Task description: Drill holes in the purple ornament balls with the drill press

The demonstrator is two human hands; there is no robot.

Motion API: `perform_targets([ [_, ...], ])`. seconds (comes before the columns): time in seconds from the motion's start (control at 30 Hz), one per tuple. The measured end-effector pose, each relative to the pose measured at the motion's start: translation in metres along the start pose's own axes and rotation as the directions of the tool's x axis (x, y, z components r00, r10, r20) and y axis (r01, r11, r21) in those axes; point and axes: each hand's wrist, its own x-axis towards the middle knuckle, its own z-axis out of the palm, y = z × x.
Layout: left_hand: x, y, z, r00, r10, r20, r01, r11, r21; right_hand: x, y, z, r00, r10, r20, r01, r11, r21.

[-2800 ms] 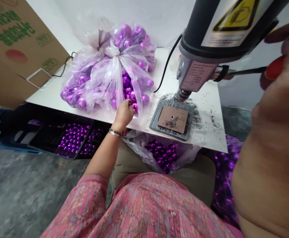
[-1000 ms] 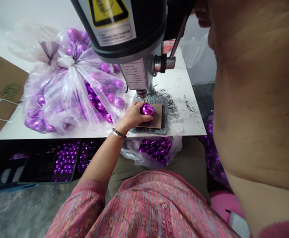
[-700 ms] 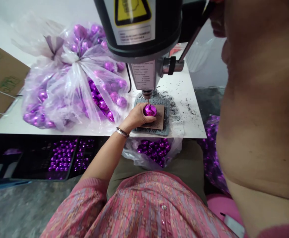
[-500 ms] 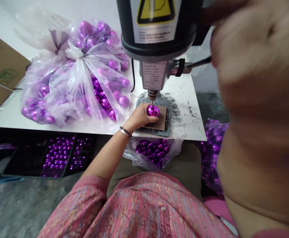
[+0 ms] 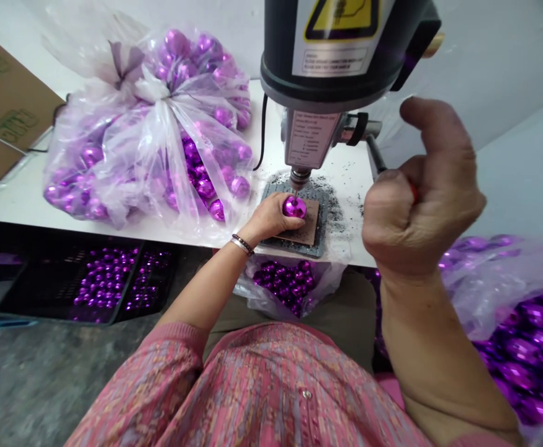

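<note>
Left hand (image 5: pixel 269 217) holds purple ball (image 5: pixel 294 208), round all ways, top facing drill bit (image 5: pixel 295 194), near front edge of white worktop (image 5: pixel 24 203). Right hand (image 5: pixel 432 205) curled round red knob (image 5: pixel 413 193). Grey floor (image 5: pixel 76 366), pale wall (image 5: pixel 508 81).

The person wears a pink top (image 5: pixel 252 385) with purple and yellow streaks, a pink cuff (image 5: pixel 185 337), a shiny button (image 5: pixel 306 393), brown-green pants (image 5: pixel 348 313), a dark bead bracelet (image 5: pixel 245 243) and a silvery bangle (image 5: pixel 238 246).

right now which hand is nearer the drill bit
Left. The left hand holds a purple ball beneath the drill bit; the right hand is off to its right, curled around the lever.
</note>
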Motion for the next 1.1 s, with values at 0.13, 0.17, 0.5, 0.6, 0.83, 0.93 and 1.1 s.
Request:
perform_targets([
  [0.13,-0.001,0.001,0.001,1.000,-0.009,-0.012,0.009,1.000,-0.012,-0.011,0.007,0.010,0.992,-0.079,-0.098,0.074,0.996,-0.047],
  [0.17,-0.001,0.002,0.000,1.000,-0.015,-0.010,0.015,1.000,-0.011,-0.012,0.009,0.013,0.988,-0.086,-0.128,0.081,0.996,-0.044],
  [0.5,-0.003,0.002,0.002,0.999,-0.050,-0.017,0.050,0.999,-0.006,-0.031,0.026,0.030,0.969,-0.138,-0.205,0.139,0.990,-0.008],
  [0.6,-0.003,0.003,0.003,0.997,-0.080,-0.017,0.080,0.997,-0.003,-0.030,0.024,0.030,0.963,-0.133,-0.235,0.145,0.989,0.032],
  [0.83,-0.018,0.006,-0.002,0.996,-0.067,-0.059,0.065,0.997,-0.042,0.056,-0.015,0.001,0.980,0.186,-0.065,-0.164,0.952,0.257],
  [0.93,-0.042,0.006,-0.007,0.998,-0.036,-0.051,0.032,0.997,-0.067,0.081,-0.018,-0.002,0.969,0.247,0.009,-0.239,0.927,0.290],
  [1.1,-0.093,0.002,-0.012,0.976,0.086,0.199,-0.069,0.993,-0.092,0.079,-0.011,0.005,0.961,0.277,0.026,-0.272,0.915,0.299],
])
